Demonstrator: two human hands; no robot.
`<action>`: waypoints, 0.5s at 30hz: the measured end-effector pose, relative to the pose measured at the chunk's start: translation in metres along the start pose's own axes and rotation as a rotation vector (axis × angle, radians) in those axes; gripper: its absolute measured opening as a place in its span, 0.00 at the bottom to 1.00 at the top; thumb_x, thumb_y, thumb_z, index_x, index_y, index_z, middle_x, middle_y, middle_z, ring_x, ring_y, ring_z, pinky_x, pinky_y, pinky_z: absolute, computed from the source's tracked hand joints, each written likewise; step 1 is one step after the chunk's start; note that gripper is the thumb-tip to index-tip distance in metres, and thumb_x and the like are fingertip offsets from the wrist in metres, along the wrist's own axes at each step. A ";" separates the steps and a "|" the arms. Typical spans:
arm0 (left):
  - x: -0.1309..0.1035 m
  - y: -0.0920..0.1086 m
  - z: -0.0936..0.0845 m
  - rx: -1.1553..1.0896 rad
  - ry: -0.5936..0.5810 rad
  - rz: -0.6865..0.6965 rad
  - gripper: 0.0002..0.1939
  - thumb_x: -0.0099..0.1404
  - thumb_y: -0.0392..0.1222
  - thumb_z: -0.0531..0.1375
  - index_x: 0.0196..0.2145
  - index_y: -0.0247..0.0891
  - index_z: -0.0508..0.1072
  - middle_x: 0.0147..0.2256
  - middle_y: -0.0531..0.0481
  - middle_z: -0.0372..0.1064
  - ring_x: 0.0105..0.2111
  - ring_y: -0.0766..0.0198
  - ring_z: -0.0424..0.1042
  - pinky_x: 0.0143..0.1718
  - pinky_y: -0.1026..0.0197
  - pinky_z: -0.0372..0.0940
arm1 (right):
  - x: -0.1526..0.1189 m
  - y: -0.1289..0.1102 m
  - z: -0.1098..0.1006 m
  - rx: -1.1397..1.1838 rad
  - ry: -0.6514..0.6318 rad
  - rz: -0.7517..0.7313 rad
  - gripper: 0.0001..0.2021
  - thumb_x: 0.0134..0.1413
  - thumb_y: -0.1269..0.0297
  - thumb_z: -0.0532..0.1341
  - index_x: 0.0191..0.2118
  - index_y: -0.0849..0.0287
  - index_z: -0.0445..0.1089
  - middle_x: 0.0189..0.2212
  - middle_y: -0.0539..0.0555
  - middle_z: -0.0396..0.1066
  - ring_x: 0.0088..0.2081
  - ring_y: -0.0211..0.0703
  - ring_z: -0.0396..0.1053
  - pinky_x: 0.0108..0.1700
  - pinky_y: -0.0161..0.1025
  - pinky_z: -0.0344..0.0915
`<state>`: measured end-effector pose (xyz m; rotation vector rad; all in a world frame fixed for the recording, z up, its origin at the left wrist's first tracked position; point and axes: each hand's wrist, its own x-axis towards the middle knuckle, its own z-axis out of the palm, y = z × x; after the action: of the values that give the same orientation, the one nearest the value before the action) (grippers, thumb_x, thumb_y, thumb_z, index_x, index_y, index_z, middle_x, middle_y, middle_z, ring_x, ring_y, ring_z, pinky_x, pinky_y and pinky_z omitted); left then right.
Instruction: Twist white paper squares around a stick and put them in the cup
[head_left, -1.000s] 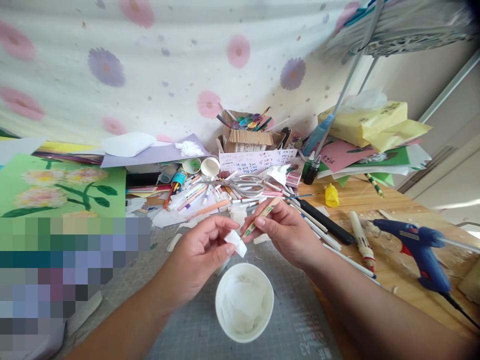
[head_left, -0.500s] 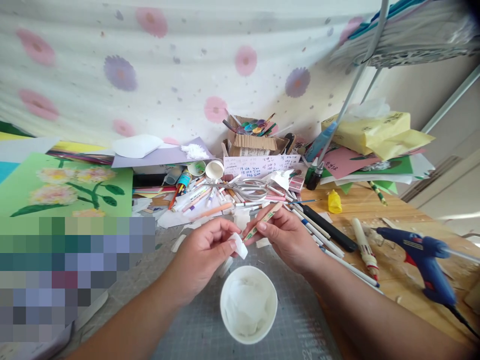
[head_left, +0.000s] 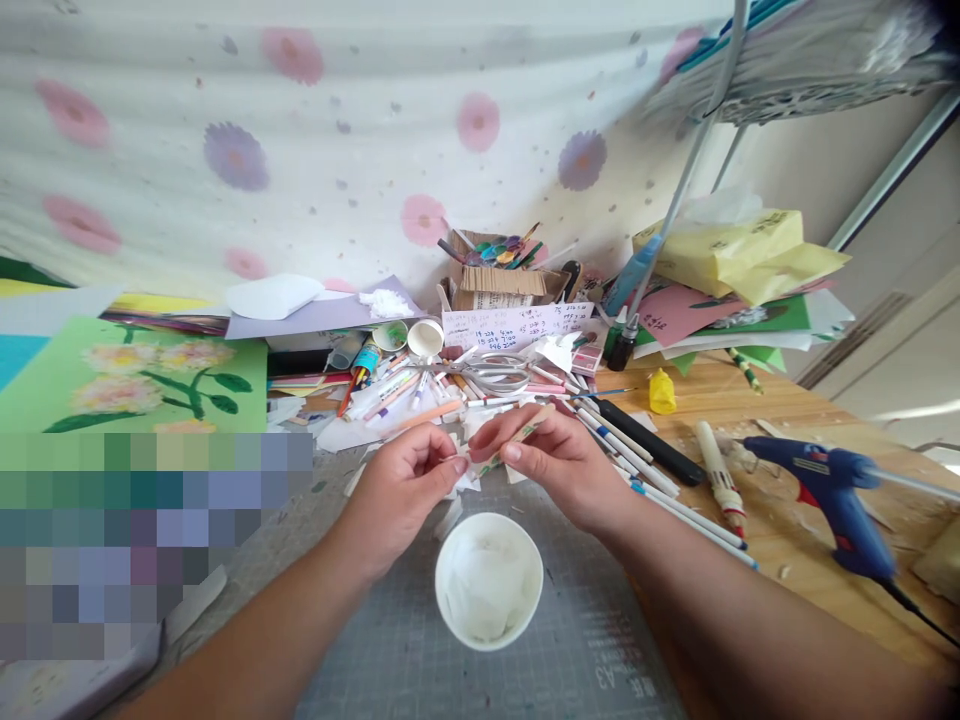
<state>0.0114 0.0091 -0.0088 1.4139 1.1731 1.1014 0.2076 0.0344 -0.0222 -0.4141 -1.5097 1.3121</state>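
Note:
Between the thumb and fingers of my right hand (head_left: 566,460) is a flat wooden craft stick (head_left: 531,424) with green print, its upper end pointing away to the right. Its lower end meets the fingertips of my left hand (head_left: 409,475), which pinch a small white paper piece (head_left: 469,480) mostly hidden behind them. Just below both hands, a white paper bowl (head_left: 489,640) holds a white, paste-like material (head_left: 491,590). The bowl stands on a grey cutting mat (head_left: 375,650).
A blue glue gun (head_left: 840,490) lies at the right on the wooden tabletop, near a white pen (head_left: 720,470). Behind my hands are scattered markers (head_left: 390,390), scissors (head_left: 495,372) and a cardboard box (head_left: 499,285). A green flower picture (head_left: 187,385) stands at the left.
The white paper piece has turned and now shows much less at my left fingertips. My hands have moved slightly closer together, the stick sits lower in my right hand, and the view has shifted slightly.

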 end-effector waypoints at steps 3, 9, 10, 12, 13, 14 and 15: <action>0.001 0.001 0.001 0.028 -0.004 0.016 0.11 0.58 0.43 0.67 0.25 0.40 0.68 0.23 0.59 0.64 0.25 0.66 0.61 0.28 0.64 0.55 | 0.000 0.001 0.004 -0.062 0.008 -0.013 0.11 0.59 0.54 0.71 0.35 0.55 0.76 0.39 0.53 0.79 0.43 0.44 0.77 0.47 0.44 0.72; 0.003 -0.001 -0.006 0.033 -0.029 0.029 0.07 0.57 0.42 0.67 0.33 0.40 0.72 0.28 0.56 0.70 0.29 0.63 0.68 0.31 0.62 0.59 | 0.006 0.010 0.010 -0.100 0.041 -0.005 0.16 0.58 0.48 0.71 0.33 0.56 0.75 0.32 0.51 0.77 0.34 0.41 0.75 0.41 0.42 0.74; 0.004 -0.003 -0.008 0.028 -0.037 0.029 0.09 0.57 0.41 0.67 0.35 0.40 0.73 0.29 0.55 0.72 0.29 0.62 0.69 0.31 0.61 0.61 | 0.007 0.011 0.011 -0.093 0.046 0.001 0.16 0.57 0.48 0.71 0.32 0.56 0.74 0.32 0.51 0.77 0.33 0.41 0.75 0.40 0.42 0.75; 0.004 -0.004 -0.013 0.013 -0.050 0.028 0.13 0.57 0.41 0.67 0.39 0.40 0.72 0.30 0.55 0.73 0.30 0.61 0.72 0.32 0.60 0.62 | 0.009 0.014 0.012 -0.073 0.059 0.015 0.17 0.57 0.48 0.71 0.32 0.57 0.74 0.31 0.50 0.77 0.33 0.41 0.76 0.39 0.42 0.77; 0.004 -0.004 -0.015 0.005 -0.052 0.028 0.14 0.57 0.40 0.67 0.41 0.40 0.72 0.30 0.55 0.74 0.29 0.60 0.72 0.32 0.60 0.63 | 0.010 0.014 0.012 -0.061 0.068 0.022 0.17 0.57 0.48 0.71 0.32 0.57 0.74 0.31 0.50 0.77 0.32 0.41 0.77 0.39 0.43 0.78; 0.004 -0.004 -0.016 -0.003 -0.053 0.028 0.14 0.57 0.40 0.67 0.42 0.40 0.71 0.29 0.55 0.74 0.29 0.60 0.72 0.32 0.60 0.63 | 0.010 0.015 0.011 -0.048 0.079 0.029 0.16 0.56 0.49 0.72 0.32 0.57 0.74 0.31 0.50 0.78 0.32 0.41 0.77 0.39 0.43 0.79; 0.003 -0.003 -0.017 -0.012 -0.054 0.027 0.15 0.58 0.39 0.67 0.42 0.41 0.71 0.29 0.55 0.74 0.28 0.61 0.73 0.32 0.60 0.63 | 0.011 0.015 0.010 -0.035 0.092 0.033 0.16 0.56 0.50 0.72 0.32 0.57 0.74 0.31 0.50 0.78 0.32 0.41 0.78 0.38 0.42 0.80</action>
<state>-0.0054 0.0145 -0.0089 1.4458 1.1106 1.0811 0.1894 0.0429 -0.0284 -0.5167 -1.4556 1.2764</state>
